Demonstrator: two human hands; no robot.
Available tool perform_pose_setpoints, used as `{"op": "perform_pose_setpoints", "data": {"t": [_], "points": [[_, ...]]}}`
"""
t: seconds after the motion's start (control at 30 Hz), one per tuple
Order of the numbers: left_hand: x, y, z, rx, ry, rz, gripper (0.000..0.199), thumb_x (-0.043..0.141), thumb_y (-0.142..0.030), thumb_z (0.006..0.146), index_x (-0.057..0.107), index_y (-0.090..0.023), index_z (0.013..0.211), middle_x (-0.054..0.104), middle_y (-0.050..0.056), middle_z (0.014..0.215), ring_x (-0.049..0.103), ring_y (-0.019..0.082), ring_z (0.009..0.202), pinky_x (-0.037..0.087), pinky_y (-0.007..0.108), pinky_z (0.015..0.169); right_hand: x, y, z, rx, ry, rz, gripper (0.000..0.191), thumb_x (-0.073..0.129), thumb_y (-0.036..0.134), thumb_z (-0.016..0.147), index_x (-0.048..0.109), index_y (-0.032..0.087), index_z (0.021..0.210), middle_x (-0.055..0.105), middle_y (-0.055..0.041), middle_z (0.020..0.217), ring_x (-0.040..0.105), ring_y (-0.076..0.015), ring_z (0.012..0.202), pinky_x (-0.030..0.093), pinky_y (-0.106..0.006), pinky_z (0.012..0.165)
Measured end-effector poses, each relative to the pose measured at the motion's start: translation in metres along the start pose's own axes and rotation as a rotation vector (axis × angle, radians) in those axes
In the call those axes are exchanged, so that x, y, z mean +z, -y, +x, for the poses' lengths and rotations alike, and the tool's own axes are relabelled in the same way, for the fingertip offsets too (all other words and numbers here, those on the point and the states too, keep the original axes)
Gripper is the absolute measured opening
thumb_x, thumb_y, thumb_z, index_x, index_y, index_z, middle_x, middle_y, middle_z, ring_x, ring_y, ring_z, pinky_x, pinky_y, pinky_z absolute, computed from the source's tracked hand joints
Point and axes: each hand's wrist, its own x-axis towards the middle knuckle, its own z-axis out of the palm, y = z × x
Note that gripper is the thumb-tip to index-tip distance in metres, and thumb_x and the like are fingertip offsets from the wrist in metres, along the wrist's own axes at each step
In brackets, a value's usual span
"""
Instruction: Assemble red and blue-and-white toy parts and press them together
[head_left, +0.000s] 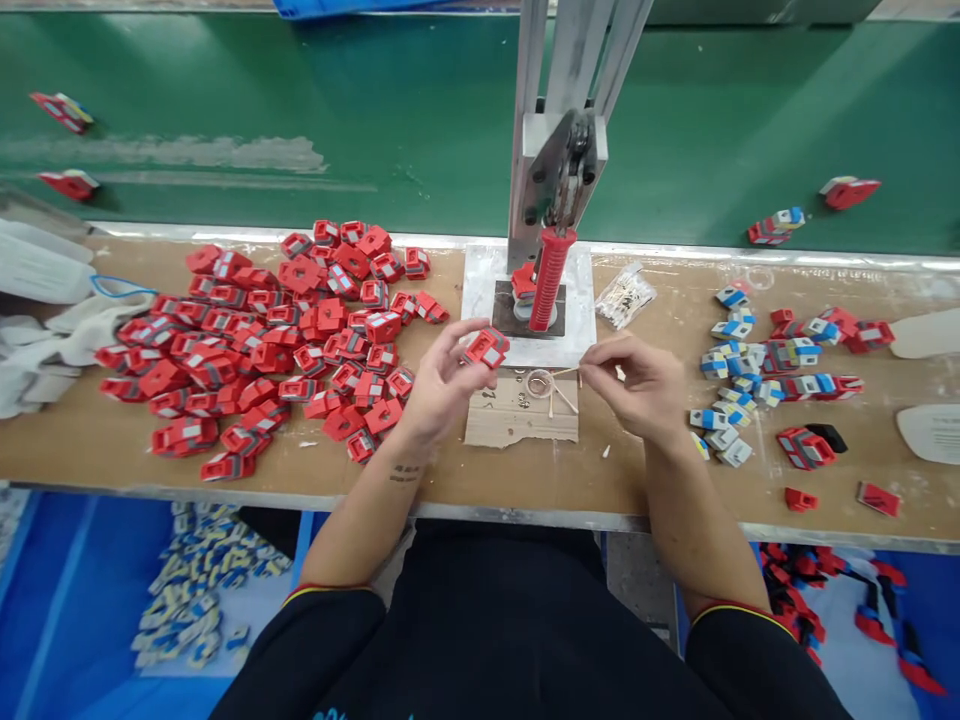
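Note:
A red plastic part [486,347] with a pale face is pinched between the thumb and fingers of my left hand [441,385], left of the press. My right hand [636,385] is closed on a cotton swab [564,371], whose thin stick points left toward a small round dish [538,384]. This dish sits on a torn piece of cardboard [499,425], with white-tipped swabs beside it and small metal bits near it. Behind my hands stands a hand press with a red lever handle [552,280]. Another red part [523,281] is under the press.
Many red parts [300,340] are heaped at left. A bag of swabs [625,296] lies right of the press, with white-and-blue pieces [731,375] farther right. A green conveyor belt [420,130] runs behind, carrying several parts. Blue bins [60,600] sit below the bench edge.

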Motion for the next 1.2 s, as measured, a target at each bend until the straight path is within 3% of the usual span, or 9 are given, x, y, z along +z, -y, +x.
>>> {"op": "perform_pose_setpoints", "data": {"t": [0.1, 0.2, 0.37, 0.53, 0.77, 1.2], "points": [[0.005, 0.012, -0.01, 0.056, 0.063, 0.224, 0.055, 0.093, -0.048, 0.081, 0.07, -0.022, 0.124, 0.077, 0.004, 0.097, 0.072, 0.017, 0.082, 0.058, 0.028, 0.074, 0.001, 0.004, -0.002, -0.002, -0.203, 0.247, 0.01, 0.084, 0.027, 0.091, 0.074, 0.028, 0.089, 0.075, 0.0015, 0.08, 0.069, -0.0159, 0.071, 0.052, -0.032, 0.064], [0.011, 0.015, -0.02, 0.08, 0.138, 0.375, 0.043, 0.081, -0.05, 0.092, 0.073, -0.02, 0.12, 0.077, 0.004, 0.094, 0.069, 0.016, 0.077, 0.056, 0.027, 0.073, 0.012, 0.01, -0.003, -0.001, -0.255, 0.376, 0.016, 0.089, 0.032, 0.089, 0.074, 0.028, 0.089, 0.075, 0.0015, 0.078, 0.07, -0.0157, 0.071, 0.054, -0.031, 0.065], [0.02, 0.013, -0.027, 0.192, 0.229, 0.498, 0.033, 0.076, -0.042, 0.094, 0.073, -0.019, 0.117, 0.077, 0.003, 0.093, 0.064, 0.013, 0.069, 0.054, 0.025, 0.069, 0.029, 0.022, -0.007, -0.031, -0.211, 0.36, 0.014, 0.087, 0.032, 0.092, 0.074, 0.027, 0.089, 0.075, 0.0, 0.076, 0.07, -0.0167, 0.069, 0.055, -0.033, 0.063], [0.021, 0.013, -0.028, 0.235, 0.222, 0.528, 0.028, 0.075, -0.039, 0.094, 0.073, -0.019, 0.113, 0.077, 0.001, 0.087, 0.062, 0.011, 0.062, 0.051, 0.022, 0.062, 0.036, 0.026, -0.009, -0.025, -0.145, 0.373, 0.01, 0.083, 0.028, 0.095, 0.074, 0.027, 0.092, 0.076, -0.0008, 0.077, 0.072, -0.0174, 0.072, 0.057, -0.032, 0.064], [0.022, 0.015, -0.028, 0.247, 0.221, 0.535, 0.029, 0.075, -0.038, 0.092, 0.074, -0.018, 0.113, 0.075, 0.001, 0.081, 0.063, 0.012, 0.062, 0.052, 0.023, 0.063, 0.041, 0.026, -0.01, -0.022, -0.099, 0.36, 0.007, 0.081, 0.025, 0.096, 0.075, 0.027, 0.094, 0.078, -0.0014, 0.08, 0.072, -0.0172, 0.074, 0.056, -0.031, 0.064], [0.021, 0.013, -0.028, 0.272, 0.165, 0.561, 0.027, 0.076, -0.035, 0.089, 0.074, -0.019, 0.11, 0.079, 0.002, 0.087, 0.065, 0.011, 0.062, 0.053, 0.022, 0.062, 0.026, 0.024, -0.01, -0.168, -0.091, 0.07, 0.016, 0.079, 0.013, 0.091, 0.075, 0.028, 0.095, 0.08, -0.0006, 0.079, 0.072, -0.0187, 0.069, 0.052, -0.034, 0.059]]}}
